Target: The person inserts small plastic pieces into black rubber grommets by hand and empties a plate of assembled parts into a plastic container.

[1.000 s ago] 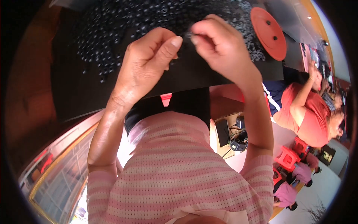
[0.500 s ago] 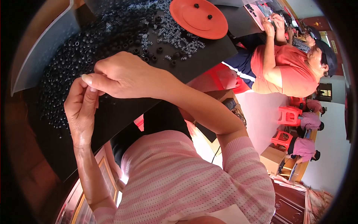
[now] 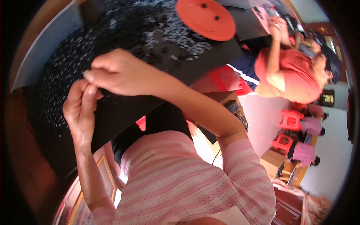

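My left hand (image 3: 80, 107) is closed in a pinch, its thumb and fingertips meeting those of my right hand (image 3: 118, 73) over the near side of a black table (image 3: 123, 116). The right hand is closed in a pinch as well. Whatever lies between the fingertips is too small or hidden to name. Just beyond both hands spreads a heap of small black ring-like parts (image 3: 62, 71). Farther right lie many small pale coiled pieces (image 3: 187, 47). An orange-red plate (image 3: 195, 24) at the far right of the table carries two black parts.
A translucent panel (image 3: 41, 45) borders the heap at the left. To the right, a person in an orange shirt (image 3: 292, 73) works with raised hands. Red stools (image 3: 290, 119), a cardboard box (image 3: 273, 163) and other seated people are farther off.
The whole view has shifted slightly and blurred. My pinched fingertips have drawn a little apart from their earlier overlap. The person in orange has raised their hands a bit.
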`<move>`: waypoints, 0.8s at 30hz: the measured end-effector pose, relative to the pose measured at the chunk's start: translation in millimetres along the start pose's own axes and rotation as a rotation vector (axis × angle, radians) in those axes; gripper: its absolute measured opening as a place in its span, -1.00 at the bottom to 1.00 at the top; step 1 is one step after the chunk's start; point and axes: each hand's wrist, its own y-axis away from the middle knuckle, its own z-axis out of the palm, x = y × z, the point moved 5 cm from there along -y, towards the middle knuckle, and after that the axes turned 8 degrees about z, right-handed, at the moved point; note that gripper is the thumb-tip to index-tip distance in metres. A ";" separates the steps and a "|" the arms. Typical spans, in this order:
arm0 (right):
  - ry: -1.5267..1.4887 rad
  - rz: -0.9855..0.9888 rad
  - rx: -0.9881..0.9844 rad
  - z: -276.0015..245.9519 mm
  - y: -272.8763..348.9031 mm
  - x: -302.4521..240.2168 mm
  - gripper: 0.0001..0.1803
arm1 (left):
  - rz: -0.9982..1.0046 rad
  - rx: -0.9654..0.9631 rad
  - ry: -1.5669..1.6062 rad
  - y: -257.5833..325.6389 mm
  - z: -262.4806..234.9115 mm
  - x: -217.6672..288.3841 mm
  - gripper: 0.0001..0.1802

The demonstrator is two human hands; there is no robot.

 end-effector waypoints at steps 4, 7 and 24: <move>-0.005 0.078 -0.024 -2.4 -0.1 1.4 -0.66 | -0.121 -0.011 0.115 -4.5 0.3 1.0 -0.83; -0.026 0.152 -0.067 -4.2 5.2 -0.9 -0.81 | -0.263 -0.067 0.342 -7.5 3.0 -3.5 -0.75; 0.841 -0.143 0.076 -20.7 2.8 -0.4 -0.92 | 0.240 0.033 -0.443 -23.2 -22.4 -7.7 -0.84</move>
